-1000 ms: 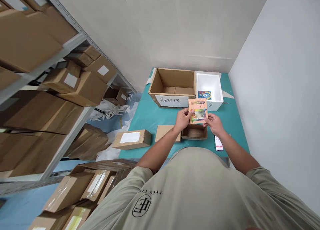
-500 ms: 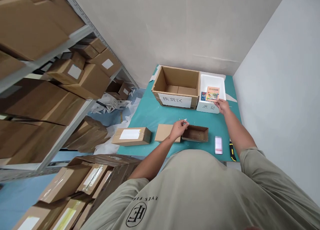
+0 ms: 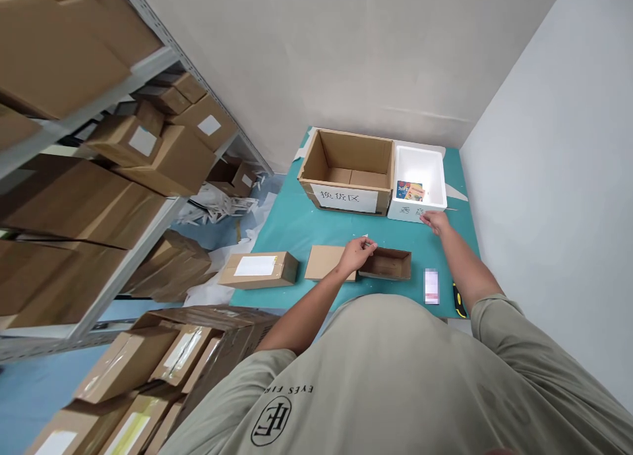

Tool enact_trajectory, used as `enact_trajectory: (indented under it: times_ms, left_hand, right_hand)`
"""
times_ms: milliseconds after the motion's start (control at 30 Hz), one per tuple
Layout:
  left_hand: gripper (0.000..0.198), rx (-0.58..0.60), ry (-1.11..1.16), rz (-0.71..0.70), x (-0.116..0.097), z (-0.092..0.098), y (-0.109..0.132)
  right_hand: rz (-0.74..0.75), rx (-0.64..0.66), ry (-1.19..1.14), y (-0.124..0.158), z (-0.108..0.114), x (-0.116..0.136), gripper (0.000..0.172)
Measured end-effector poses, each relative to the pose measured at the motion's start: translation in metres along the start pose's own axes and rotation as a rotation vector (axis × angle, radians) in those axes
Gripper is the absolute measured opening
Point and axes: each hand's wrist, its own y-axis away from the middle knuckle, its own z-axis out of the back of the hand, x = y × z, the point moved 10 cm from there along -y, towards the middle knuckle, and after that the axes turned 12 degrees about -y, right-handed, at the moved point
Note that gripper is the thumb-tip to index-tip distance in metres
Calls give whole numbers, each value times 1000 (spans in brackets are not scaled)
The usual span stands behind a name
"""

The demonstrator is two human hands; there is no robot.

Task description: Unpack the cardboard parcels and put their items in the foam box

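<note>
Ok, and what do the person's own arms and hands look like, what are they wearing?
The left hand and right hand are bare, without gloves, and no watch shows on the forearms. The person wears a loose khaki short-sleeved T-shirt with a black circular logo and small black lettering.

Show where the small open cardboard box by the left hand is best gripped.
Probably the near rim of the small open cardboard box, coming from above, thumb inside: it is low and open-topped, so the wall pinches easily, and the left hand is beside it.
</note>
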Motion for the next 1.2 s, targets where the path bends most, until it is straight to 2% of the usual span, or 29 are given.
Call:
enact_trajectory:
  times_ms: [167, 267, 367, 433, 500, 600, 667, 733, 833, 1000, 1200]
  left_hand:
    - [37, 54, -31, -2, 7, -10, -6]
    - [29, 62, -183, 22, 22, -11, -4]
    - [23, 55, -406, 56, 42, -10, 3]
    - [24, 54, -544, 120, 59, -11, 9]
    - [32, 68, -631, 200, 76, -14, 13]
    - [33, 122, -670, 266, 95, -25, 14]
    - [22, 168, -668, 282, 102, -33, 11]
    - [16, 198, -643, 282, 106, -40, 6]
    - [20, 182, -597, 233, 100, -46, -3]
    - [25, 129, -604, 162, 79, -54, -24]
    - [28, 94, -595, 127, 58, -60, -40]
  right_hand:
    - [6, 91, -3, 17, 1, -2, 29]
    - [22, 205, 70, 37, 0, -19, 22]
    - [85, 271, 285, 63, 10, -48, 17]
    - [155, 242, 524, 81, 22, -71, 26]
    - [187, 202, 735, 97, 34, -96, 44]
    - [22, 237, 914, 115, 45, -149, 65]
    - [-99, 264, 923, 122, 50, -176, 64]
    - [-169, 249, 860, 122, 53, -190, 62]
    - [-177, 202, 707, 114, 55, -190, 59]
    - [-105, 128, 549, 100, 59, -172, 43]
    - [-58, 47, 427, 105, 69, -158, 26]
